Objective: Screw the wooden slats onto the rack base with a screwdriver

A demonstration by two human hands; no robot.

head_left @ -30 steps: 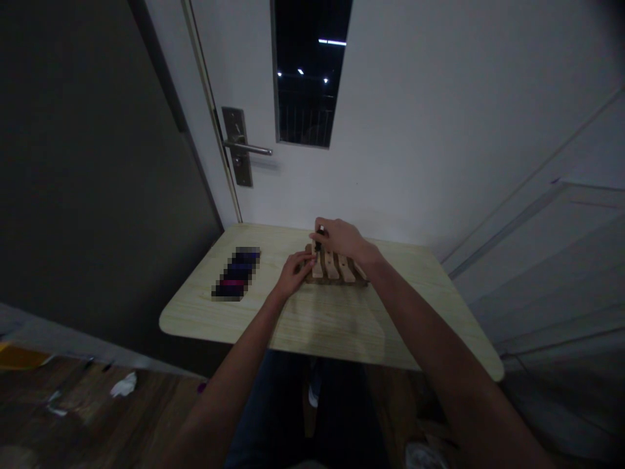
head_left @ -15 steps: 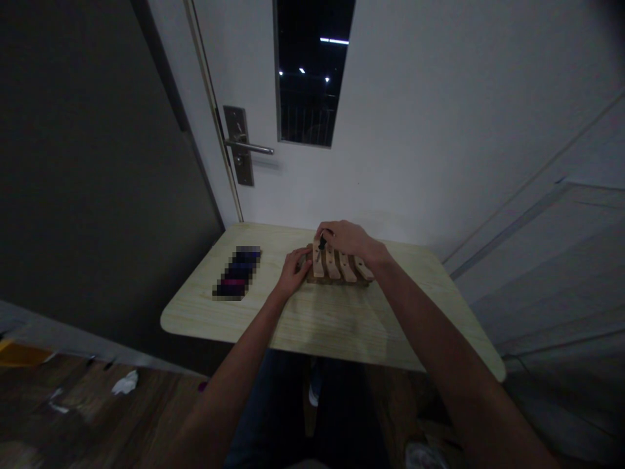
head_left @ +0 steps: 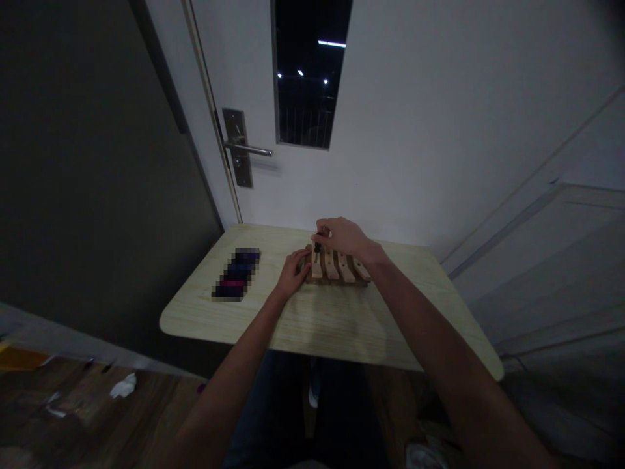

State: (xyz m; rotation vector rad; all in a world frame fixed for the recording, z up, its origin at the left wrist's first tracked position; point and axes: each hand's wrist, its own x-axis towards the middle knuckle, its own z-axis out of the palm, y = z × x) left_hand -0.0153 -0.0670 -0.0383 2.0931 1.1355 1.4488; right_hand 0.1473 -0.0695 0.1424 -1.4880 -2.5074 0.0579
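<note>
A small wooden slatted piece (head_left: 339, 267) with several pale bars lies on the light wood table (head_left: 322, 319) near the wall. My left hand (head_left: 291, 273) rests against its left end, fingers curled on the edge. My right hand (head_left: 340, 236) hovers over its far left corner, pinched on a small dark tool (head_left: 317, 245) that points down at the first bar.
A blurred dark rectangular object (head_left: 237, 273) lies at the table's left. A white door with a metal handle (head_left: 244, 148) and a dark window stands behind. Scraps of litter (head_left: 123, 385) lie on the wooden floor at lower left.
My right hand dipped toward the first bar and has lifted slightly again, still pinching the dark tool. My left hand stays at the piece's left end.
</note>
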